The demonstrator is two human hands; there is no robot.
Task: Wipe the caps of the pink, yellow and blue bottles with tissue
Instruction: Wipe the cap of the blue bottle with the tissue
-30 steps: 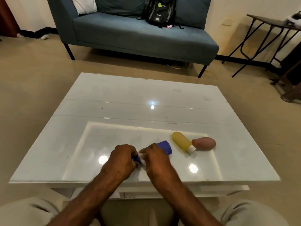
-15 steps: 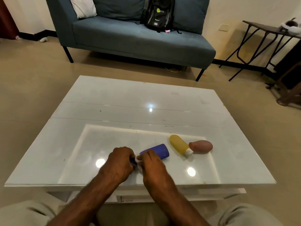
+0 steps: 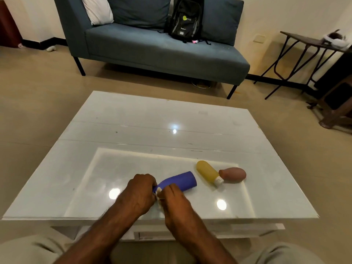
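Observation:
A blue bottle lies on the white table, its body pointing up and to the right. My left hand is closed around its cap end, so the cap is hidden. My right hand pinches a small white tissue against that same end, between the two hands. To the right, a yellow bottle with a white cap lies on its side. Beside it lies the pink bottle, its narrow end close to the yellow bottle's cap.
The bottles lie within a recessed glass panel in the table's near half. A blue sofa with a black backpack stands behind the table. A folding side table is at the right wall. My knees are below the near edge.
The camera view has shifted slightly. Both hands stay together at the blue bottle's cap end, with small movements of the fingers and tissue. The yellow and pink bottles have not moved.

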